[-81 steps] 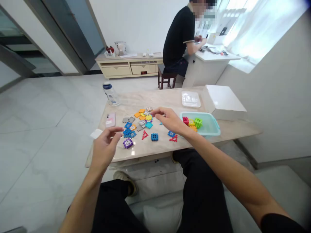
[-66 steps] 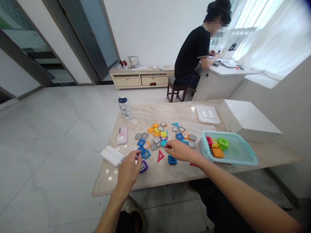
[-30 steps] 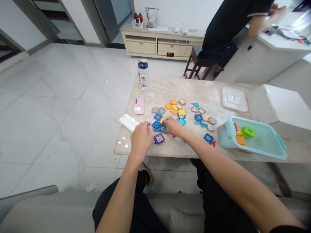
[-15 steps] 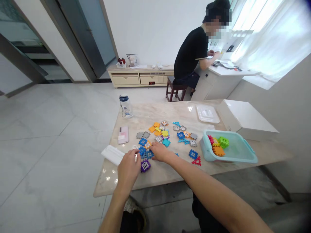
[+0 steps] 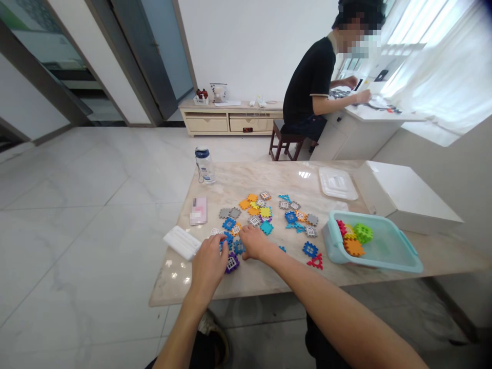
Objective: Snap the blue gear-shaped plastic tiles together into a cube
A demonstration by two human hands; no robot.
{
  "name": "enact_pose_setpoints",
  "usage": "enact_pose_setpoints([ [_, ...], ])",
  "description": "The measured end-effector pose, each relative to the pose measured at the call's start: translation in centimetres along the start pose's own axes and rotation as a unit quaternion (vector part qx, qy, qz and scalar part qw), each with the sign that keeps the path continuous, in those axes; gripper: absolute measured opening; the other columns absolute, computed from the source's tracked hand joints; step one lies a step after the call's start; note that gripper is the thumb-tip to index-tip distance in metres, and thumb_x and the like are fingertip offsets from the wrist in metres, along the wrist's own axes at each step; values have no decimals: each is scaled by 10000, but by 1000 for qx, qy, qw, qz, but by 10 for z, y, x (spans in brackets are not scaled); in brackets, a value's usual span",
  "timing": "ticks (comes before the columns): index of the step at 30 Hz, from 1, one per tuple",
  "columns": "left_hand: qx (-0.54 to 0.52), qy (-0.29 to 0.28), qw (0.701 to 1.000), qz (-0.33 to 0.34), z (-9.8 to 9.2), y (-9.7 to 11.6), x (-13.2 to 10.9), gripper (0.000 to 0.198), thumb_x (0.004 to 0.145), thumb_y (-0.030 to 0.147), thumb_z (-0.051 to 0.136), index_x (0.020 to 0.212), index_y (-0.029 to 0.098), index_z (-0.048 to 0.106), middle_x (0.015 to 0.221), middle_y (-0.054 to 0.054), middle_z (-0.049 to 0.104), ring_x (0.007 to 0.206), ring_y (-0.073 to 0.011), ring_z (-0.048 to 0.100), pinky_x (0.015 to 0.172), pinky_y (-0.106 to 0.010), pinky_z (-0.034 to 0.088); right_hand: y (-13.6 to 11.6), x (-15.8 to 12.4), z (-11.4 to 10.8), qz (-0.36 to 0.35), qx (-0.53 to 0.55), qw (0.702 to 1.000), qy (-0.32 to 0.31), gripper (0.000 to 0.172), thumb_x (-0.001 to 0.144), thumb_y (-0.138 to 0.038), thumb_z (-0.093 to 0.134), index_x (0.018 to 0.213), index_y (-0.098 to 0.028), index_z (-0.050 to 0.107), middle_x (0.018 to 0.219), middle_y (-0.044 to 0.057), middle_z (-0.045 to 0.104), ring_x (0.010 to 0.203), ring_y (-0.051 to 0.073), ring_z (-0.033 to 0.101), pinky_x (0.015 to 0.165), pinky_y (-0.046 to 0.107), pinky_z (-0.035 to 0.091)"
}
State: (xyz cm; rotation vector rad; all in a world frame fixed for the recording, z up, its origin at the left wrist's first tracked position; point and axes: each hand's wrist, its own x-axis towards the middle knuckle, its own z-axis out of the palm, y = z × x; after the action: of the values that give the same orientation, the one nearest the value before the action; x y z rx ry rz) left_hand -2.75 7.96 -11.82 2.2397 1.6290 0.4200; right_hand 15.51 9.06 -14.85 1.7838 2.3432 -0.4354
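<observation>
My left hand [image 5: 209, 259] is bent over the left side of a cluster of interlocking plastic tiles, its fingers and thumb closed about the edge of a blue tile [image 5: 227, 240]. Opposite it, my right hand [image 5: 254, 243] has curled fingers and thumb at the right edge of a blue window tile [image 5: 239, 248]. The fingertips partly cover both tiles, and I cannot tell whether they are joined. Just below lies a purple tile with a white window insert [image 5: 231, 263]. An orange window tile [image 5: 236, 229] and another blue tile [image 5: 229, 224] lie above.
More loose tiles, including a teal one [image 5: 266, 227] and a red triangle [image 5: 315, 262], lie rightward. A light-blue bin [image 5: 388, 264] holds several pieces. A bottle [image 5: 205, 166], pink card [image 5: 199, 211], white packet [image 5: 182, 243], clear lid [image 5: 338, 183] and white box [image 5: 413, 192] surround them. A person [image 5: 313, 77] sits beyond.
The view has shifted slightly, moving the scene rightward. Both my hands stay at the blue tiles with little change. The seated person's hands have moved apart over the far desk.
</observation>
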Motion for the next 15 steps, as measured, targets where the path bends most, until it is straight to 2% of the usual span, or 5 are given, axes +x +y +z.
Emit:
enact_pose_setpoints([
  [5,-54,6,998,-13,-1,9,3,297,1052,328,507,1208,203,726,1197,-129,804,1145,-311,742,1017,-437,554,15,-31,-30,4,5,999,39,553,794,-338,924,1243,-111,694,1315,204,717,1302,353,628,1113,432,527],
  [8,-182,-27,982,-33,8,19,5,328,1019,468,590,1166,213,734,1136,-119,826,1060,-297,774,983,-427,574,28,-65,-49,1,47,994,100,518,794,-367,904,1197,-116,696,1265,178,719,1241,337,633,1092,426,515],
  [12,-378,-127,916,-44,26,42,5,505,899,669,686,1042,187,733,998,-119,834,943,-284,785,807,-368,590,38,-113,-58,-4,134,972,191,474,788,-348,886,1181,-177,683,1183,106,716,1185,297,621,1038,396,508],
  [15,-448,-226,864,-52,35,60,0,543,838,707,743,984,184,713,858,-91,817,812,-242,762,691,-307,521,43,-136,-49,3,171,961,216,365,819,-287,846,1136,-203,685,1149,78,709,1148,275,624,993,381,506],
])
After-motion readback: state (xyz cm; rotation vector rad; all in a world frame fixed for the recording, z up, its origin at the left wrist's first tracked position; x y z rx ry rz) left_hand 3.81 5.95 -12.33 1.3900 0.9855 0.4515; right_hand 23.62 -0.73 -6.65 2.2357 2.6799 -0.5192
